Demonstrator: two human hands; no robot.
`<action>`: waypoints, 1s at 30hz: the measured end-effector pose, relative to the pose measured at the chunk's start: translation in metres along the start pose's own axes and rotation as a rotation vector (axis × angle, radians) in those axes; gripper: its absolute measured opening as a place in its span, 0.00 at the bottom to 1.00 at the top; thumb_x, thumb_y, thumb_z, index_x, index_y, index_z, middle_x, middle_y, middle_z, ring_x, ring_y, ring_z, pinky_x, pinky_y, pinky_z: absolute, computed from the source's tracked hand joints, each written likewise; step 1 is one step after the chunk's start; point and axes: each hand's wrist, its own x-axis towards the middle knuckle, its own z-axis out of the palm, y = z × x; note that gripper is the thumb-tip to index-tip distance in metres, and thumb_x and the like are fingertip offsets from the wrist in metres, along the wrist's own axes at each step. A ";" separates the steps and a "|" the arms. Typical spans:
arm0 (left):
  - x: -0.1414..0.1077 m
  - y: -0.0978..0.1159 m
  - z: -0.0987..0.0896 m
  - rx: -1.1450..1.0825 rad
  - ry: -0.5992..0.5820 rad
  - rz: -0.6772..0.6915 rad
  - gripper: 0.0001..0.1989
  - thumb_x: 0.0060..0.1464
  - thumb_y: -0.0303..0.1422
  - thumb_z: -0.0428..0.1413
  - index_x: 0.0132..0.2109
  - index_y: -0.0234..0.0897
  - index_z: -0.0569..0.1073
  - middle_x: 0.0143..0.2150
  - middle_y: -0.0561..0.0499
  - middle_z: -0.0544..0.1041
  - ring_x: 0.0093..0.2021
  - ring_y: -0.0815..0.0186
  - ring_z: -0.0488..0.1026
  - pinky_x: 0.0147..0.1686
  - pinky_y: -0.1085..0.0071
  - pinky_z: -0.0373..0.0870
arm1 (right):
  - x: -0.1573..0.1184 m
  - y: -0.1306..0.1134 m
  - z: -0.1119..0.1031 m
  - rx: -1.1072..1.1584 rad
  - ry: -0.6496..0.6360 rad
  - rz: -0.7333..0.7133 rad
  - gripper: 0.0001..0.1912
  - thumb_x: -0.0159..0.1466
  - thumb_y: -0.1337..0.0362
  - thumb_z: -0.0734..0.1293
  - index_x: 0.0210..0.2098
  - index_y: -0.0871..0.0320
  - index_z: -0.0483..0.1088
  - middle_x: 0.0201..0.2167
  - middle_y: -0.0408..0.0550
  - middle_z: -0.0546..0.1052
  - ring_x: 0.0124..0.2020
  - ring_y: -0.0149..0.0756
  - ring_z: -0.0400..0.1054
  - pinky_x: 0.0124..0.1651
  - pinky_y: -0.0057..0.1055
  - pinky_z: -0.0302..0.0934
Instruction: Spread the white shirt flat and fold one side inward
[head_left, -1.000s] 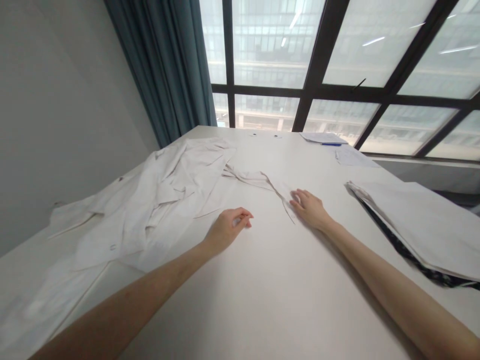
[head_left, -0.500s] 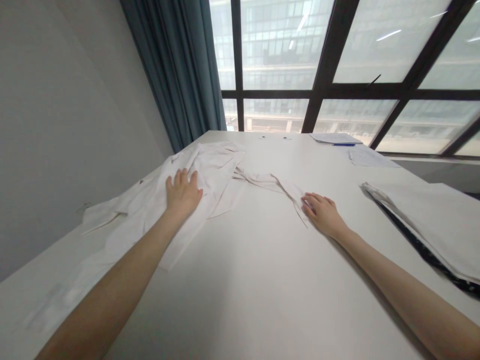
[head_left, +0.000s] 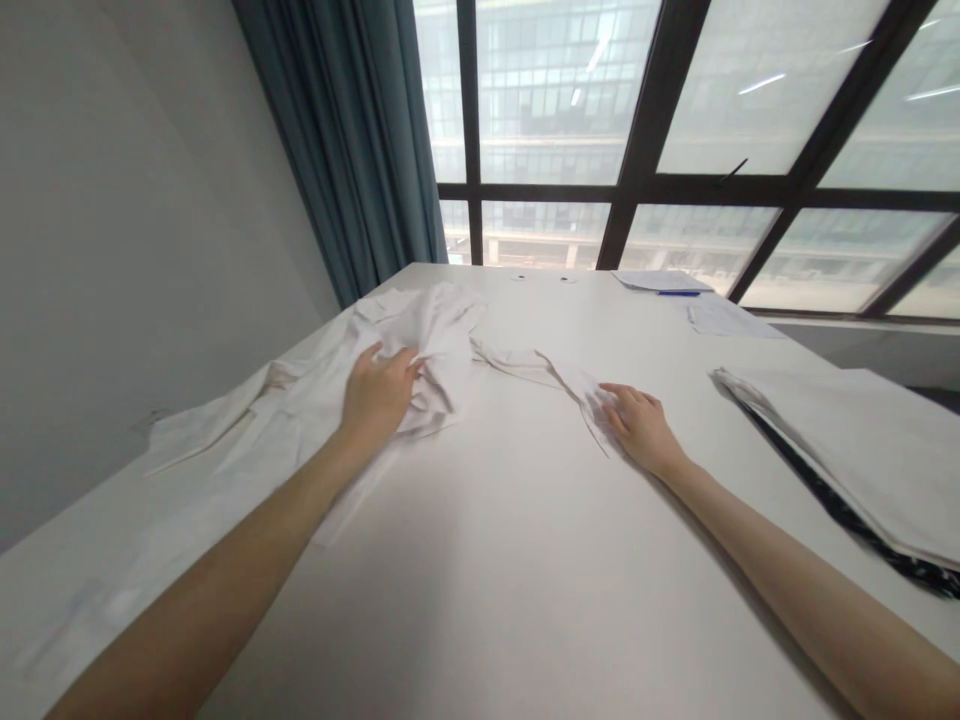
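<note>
My left hand (head_left: 381, 390) is closed on a thin white cloth (head_left: 442, 330), which bunches into folds between and beside the fingers. The cloth lies crumpled over the left side of the white table, trailing toward me beneath my left forearm. Off to the right, my right hand (head_left: 637, 425) rests low on the table with its fingers bent on the end of a narrow white fabric strip (head_left: 517, 357). That strip has thin brownish edges and runs back toward the cloth. Whether the two are joined I cannot tell.
A folded stack of white fabric (head_left: 862, 430) with a dark layer underneath lies at the right. Papers (head_left: 731, 318) and a blue pen (head_left: 679, 293) are near the far edge of the table (head_left: 495, 560). A blue curtain (head_left: 360, 130) and windows stand behind.
My left hand has gone from lying flat on the cloth to gripping it, bunching it up and shifting slightly right. My right hand stays at the strip's end. The view has turned slightly.
</note>
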 end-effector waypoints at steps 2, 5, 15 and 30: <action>-0.009 0.040 0.003 -0.054 -0.020 0.092 0.20 0.69 0.38 0.41 0.41 0.38 0.76 0.34 0.45 0.82 0.34 0.60 0.79 0.55 0.59 0.68 | 0.001 -0.002 -0.002 0.062 0.031 0.010 0.20 0.69 0.58 0.55 0.54 0.58 0.66 0.52 0.57 0.76 0.53 0.47 0.70 0.59 0.48 0.56; -0.035 0.093 0.010 -0.252 -0.146 0.332 0.16 0.69 0.33 0.44 0.43 0.37 0.75 0.31 0.50 0.81 0.28 0.65 0.77 0.58 0.61 0.66 | 0.001 -0.006 -0.006 0.177 -0.011 0.015 0.20 0.69 0.57 0.55 0.57 0.58 0.64 0.48 0.55 0.79 0.49 0.44 0.72 0.57 0.46 0.58; -0.026 0.091 -0.004 -0.419 -0.323 0.228 0.18 0.69 0.35 0.41 0.47 0.38 0.76 0.43 0.50 0.82 0.43 0.64 0.78 0.63 0.57 0.56 | -0.006 -0.046 -0.014 0.244 -0.288 -0.177 0.24 0.68 0.53 0.61 0.61 0.53 0.61 0.49 0.52 0.77 0.55 0.47 0.65 0.62 0.53 0.46; -0.020 0.029 0.020 0.279 -0.494 -0.020 0.17 0.62 0.28 0.47 0.56 0.34 0.71 0.46 0.38 0.77 0.51 0.50 0.72 0.58 0.51 0.55 | -0.014 -0.078 -0.013 0.430 -0.386 -0.222 0.24 0.66 0.62 0.63 0.61 0.53 0.60 0.40 0.48 0.79 0.48 0.42 0.69 0.58 0.48 0.53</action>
